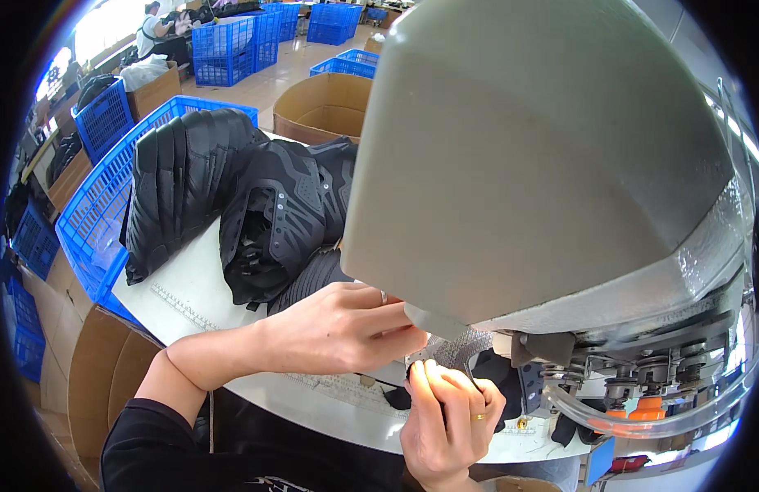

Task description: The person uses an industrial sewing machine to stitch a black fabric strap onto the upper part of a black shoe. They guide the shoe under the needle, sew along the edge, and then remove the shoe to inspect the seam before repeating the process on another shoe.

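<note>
Both hands meet under the overhanging head of a large grey machine (543,156). The left hand (347,328) and the right hand (449,418), with a ring on 1 finger, pinch a small grey mesh piece (455,348) between their fingertips, just below the machine's nose. Beyond the left hand, stacked black shoe uppers (256,205) lie on the white surface (191,295). A blue crate (93,221) stands further left.

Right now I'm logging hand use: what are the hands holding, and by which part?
Both hands pinch a grey mesh piece by its near edge under the machine head.
</note>
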Motion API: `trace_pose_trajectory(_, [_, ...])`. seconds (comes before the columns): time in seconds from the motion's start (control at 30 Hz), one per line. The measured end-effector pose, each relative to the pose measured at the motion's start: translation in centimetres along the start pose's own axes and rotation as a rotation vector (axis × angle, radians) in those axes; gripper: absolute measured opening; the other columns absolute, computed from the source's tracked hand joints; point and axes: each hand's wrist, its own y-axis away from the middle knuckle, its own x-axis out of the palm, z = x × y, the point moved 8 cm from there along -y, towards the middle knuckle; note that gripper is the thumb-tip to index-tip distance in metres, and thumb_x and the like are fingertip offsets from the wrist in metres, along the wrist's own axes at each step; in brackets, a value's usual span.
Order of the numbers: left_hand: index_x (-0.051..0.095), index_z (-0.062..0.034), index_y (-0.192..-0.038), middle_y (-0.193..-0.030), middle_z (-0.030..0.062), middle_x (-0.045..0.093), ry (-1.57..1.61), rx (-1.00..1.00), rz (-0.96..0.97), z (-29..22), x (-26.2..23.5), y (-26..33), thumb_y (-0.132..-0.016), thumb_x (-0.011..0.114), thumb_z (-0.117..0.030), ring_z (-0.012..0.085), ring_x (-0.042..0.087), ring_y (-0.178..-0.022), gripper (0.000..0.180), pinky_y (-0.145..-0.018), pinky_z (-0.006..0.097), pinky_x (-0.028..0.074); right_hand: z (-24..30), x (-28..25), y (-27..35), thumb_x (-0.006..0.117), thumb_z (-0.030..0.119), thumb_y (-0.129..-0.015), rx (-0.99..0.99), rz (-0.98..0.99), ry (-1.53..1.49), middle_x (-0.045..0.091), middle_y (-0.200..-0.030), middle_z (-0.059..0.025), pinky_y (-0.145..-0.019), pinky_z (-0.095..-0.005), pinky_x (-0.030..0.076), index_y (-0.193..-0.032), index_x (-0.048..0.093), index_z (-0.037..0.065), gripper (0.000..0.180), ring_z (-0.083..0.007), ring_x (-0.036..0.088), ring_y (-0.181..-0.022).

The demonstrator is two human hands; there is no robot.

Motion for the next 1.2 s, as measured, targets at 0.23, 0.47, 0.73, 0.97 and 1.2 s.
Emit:
trace_pose_trajectory(0.23, [0.067,-0.0029,-0.1,-0.1,0.0046,0.057,0.032,-0.031,0.009,0.4,0.1,0.1,-0.068,0.071,-0.009,0.0204,0.061,-0.093,0.032,-0.077,0.033,0.056,0.1,0.2,-0.3,0.077,0.004,-0.072,0.015,-0.008,0.012,0.066,-0.085,-0.0031,-0.076,-0.036,0.042,-0.09,0.074,0.004,0.018,-0.0186,0.065,-0.08])
trace_pose_trajectory(0.47, [0.067,-0.0014,-0.098,-0.1,0.005,0.058,0.035,-0.031,0.065,0.9,0.1,0.1,-0.072,0.069,-0.01,0.0221,0.059,-0.102,0.027,-0.084,0.035,0.055,0.4,0.5,-0.5,0.076,0.003,-0.073,0.032,-0.01,0.055,0.066,-0.084,-0.0027,-0.077,-0.0356,0.041,-0.09,0.074,0.004,0.017,-0.0182,0.064,-0.08])
trace_pose_trajectory(0.73, [0.069,-0.0017,-0.093,-0.1,0.0057,0.058,0.024,-0.052,0.077,2.0,0.3,0.5,-0.071,0.071,-0.009,0.0242,0.058,-0.102,0.023,-0.084,0.039,0.054,-0.9,1.3,0.2,0.076,0.003,-0.074,0.024,0.057,0.051,0.066,-0.085,-0.0023,-0.079,-0.0367,0.042,-0.09,0.074,0.005,0.016,-0.0182,0.064,-0.08])
trace_pose_trajectory(0.97, [0.07,-0.0032,-0.091,-0.1,0.0049,0.059,-0.062,0.002,0.017,1.3,0.2,0.1,-0.07,0.073,-0.011,0.0234,0.059,-0.1,0.023,-0.082,0.04,0.054,-1.4,1.1,0.1,0.075,0.003,-0.074,0.021,0.057,0.022,0.067,-0.087,-0.0027,-0.082,-0.0378,0.043,-0.092,0.074,0.005,0.017,-0.0186,0.064,-0.083])
trace_pose_trajectory(1.2, [0.07,-0.0028,-0.087,-0.095,0.0043,0.059,-0.06,0.001,-0.069,1.3,0.3,0.1,-0.068,0.075,-0.012,0.0207,0.061,-0.092,0.023,-0.076,0.037,0.054,-2.3,1.2,0.1,0.075,0.003,-0.075,-0.004,0.139,-0.028,0.068,-0.089,-0.0026,-0.083,-0.0376,0.044,-0.093,0.075,0.005,0.018,-0.0186,0.064,-0.086])
